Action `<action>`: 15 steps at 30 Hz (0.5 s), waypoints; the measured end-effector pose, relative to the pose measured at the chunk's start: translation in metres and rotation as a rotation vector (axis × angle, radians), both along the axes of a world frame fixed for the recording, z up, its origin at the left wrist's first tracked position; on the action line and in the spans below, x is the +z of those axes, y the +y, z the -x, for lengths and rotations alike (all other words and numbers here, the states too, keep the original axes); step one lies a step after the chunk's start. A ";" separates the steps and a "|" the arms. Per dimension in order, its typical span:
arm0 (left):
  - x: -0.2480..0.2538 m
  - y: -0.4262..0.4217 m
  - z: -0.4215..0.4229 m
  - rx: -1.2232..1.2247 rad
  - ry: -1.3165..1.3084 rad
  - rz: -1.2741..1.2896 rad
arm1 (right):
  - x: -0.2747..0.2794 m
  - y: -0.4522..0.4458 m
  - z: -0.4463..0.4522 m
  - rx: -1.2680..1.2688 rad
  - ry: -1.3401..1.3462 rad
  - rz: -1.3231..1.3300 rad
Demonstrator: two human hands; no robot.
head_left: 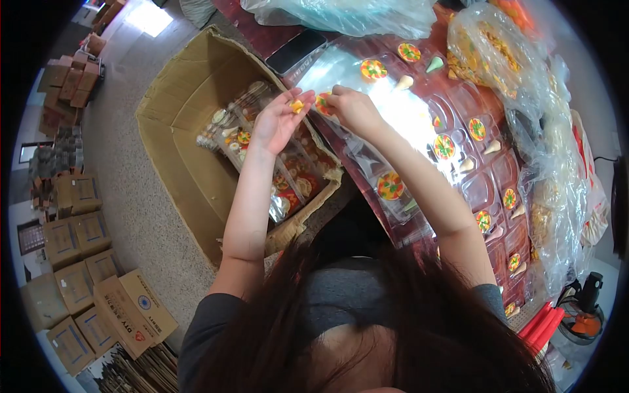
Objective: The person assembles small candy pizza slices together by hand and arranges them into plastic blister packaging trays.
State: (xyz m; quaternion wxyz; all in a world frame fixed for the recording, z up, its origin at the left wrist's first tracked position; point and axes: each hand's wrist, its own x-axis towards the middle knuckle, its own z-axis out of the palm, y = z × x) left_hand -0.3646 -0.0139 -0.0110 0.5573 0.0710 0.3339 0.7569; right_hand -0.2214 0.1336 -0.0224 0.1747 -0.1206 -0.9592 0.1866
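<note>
My left hand (275, 124) is palm up above the edge of the cardboard box, its curled fingers holding a small yellow-orange piece (297, 105). Just to its right, my right hand (357, 112) has its fingers pinched together at the table's near edge. A round toy pizza (322, 103) shows right beside those fingertips; whether they grip it or something smaller, I cannot tell. Clear plastic trays (419, 108) cover the table, several with a toy pizza (444, 147) and a small cone-shaped piece (404, 82) in them.
The open cardboard box (177, 150) on my left contains packed clear trays (288, 177). A black phone (296, 52) lies at the table's far edge. Plastic bags (485, 49) of small pieces stand on the right. Stacked cartons (82, 229) line the floor at left.
</note>
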 end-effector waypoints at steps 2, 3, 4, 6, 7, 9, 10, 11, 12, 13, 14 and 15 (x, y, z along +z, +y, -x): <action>0.000 0.000 -0.001 0.001 0.027 0.022 | 0.006 0.001 -0.006 0.030 -0.030 0.062; -0.003 0.000 0.000 -0.001 0.066 0.028 | 0.005 0.002 -0.006 0.021 -0.018 0.057; -0.007 0.000 0.002 -0.009 0.100 0.031 | 0.004 0.002 -0.007 0.005 -0.010 0.051; -0.015 -0.001 0.005 -0.025 0.155 0.054 | 0.002 -0.001 -0.009 -0.018 0.019 0.047; -0.018 0.001 0.005 -0.031 0.186 0.063 | 0.002 -0.001 -0.009 -0.016 0.060 0.045; -0.015 0.005 0.002 -0.060 0.474 0.177 | -0.001 0.000 -0.012 -0.014 0.040 -0.004; -0.014 0.006 0.001 -0.080 0.733 0.279 | -0.003 -0.001 -0.013 0.008 0.024 -0.046; -0.012 0.007 -0.001 -0.097 0.994 0.379 | -0.004 -0.002 -0.014 0.032 0.008 -0.086; -0.010 0.009 -0.004 -0.109 1.258 0.475 | -0.004 -0.002 -0.015 0.035 0.000 -0.109; -0.010 0.012 -0.007 -0.118 1.263 0.461 | -0.004 -0.003 -0.016 0.039 -0.007 -0.132; -0.012 0.015 -0.010 -0.072 1.447 0.451 | -0.003 -0.005 -0.018 0.036 0.005 -0.201; -0.015 0.019 -0.015 -0.020 1.630 0.433 | -0.001 -0.008 -0.022 0.032 0.015 -0.272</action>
